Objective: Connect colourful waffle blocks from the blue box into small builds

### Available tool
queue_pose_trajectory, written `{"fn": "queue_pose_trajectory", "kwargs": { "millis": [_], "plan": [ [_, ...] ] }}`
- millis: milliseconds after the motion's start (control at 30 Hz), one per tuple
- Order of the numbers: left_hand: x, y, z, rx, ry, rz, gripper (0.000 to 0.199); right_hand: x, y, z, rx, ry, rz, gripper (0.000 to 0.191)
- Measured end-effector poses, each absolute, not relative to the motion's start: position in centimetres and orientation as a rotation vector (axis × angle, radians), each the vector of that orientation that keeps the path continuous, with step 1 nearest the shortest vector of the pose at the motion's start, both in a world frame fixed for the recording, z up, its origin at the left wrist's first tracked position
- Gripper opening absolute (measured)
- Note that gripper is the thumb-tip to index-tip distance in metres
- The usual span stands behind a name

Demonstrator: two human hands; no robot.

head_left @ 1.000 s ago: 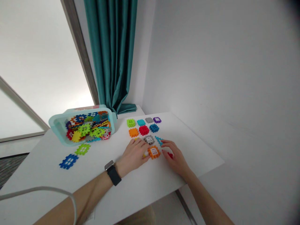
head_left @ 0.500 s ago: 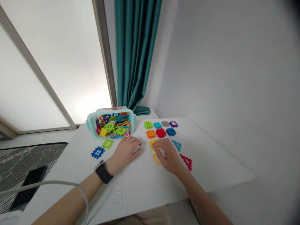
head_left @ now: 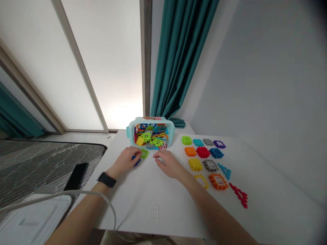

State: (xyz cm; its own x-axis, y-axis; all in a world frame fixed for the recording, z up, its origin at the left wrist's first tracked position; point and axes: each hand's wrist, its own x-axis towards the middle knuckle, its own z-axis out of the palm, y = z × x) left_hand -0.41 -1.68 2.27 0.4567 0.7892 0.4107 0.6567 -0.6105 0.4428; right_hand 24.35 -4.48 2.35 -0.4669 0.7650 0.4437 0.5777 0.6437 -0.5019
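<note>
My left hand (head_left: 124, 161) sits at the near side of the box, its fingers curled over a blue waffle-block tile (head_left: 136, 161) that looks tilted in their grip. A lime green tile (head_left: 144, 153) lies touching my fingertips. My right hand (head_left: 167, 164) rests on the white table (head_left: 138, 200), fingers apart and holding nothing. To its right, multicoloured tiles lie in loose rows, including a red tile (head_left: 203, 152) and an orange window tile (head_left: 218, 181). A pale teal plastic box (head_left: 172, 132) of mixed tiles stands just beyond my hands.
A red jagged piece (head_left: 238, 195) lies at the right of the rows. A white cable (head_left: 89, 193) crosses above my left forearm. Left of the table are a dark striped mat (head_left: 51, 160) and a black phone (head_left: 76, 176). A teal curtain (head_left: 178, 61) hangs behind.
The view has turned left and the table shows wider. My left hand has moved onto the blue and lime tiles. My right hand has moved left, off the yellow tiles.
</note>
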Motion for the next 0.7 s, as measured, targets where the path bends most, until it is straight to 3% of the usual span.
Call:
{"fn": "queue_pose_trajectory", "kwargs": {
  "millis": [200, 400, 567, 700],
  "plan": [
    [-4.1, -0.7, 1.1, 2.239, 1.479, 1.004, 0.025, 23.3, -3.6, -1.0, -1.075, -2.209, 0.394, 0.020],
    [-5.4, -0.5, 1.6, 2.364, 1.357, 0.686, 0.027, 23.5, -4.0, -2.3, -1.093, -2.231, 0.362, 0.026],
    [-5.0, -1.0, 1.7, 2.438, 1.400, 0.483, 0.048, 23.4, -3.9, -2.0, -1.087, -2.242, 0.354, 0.026],
    [-4.3, -1.4, 1.5, 2.468, 1.421, 0.432, 0.050, 23.4, -3.9, -1.9, -1.096, -2.270, 0.332, 0.025]
  ]
}}
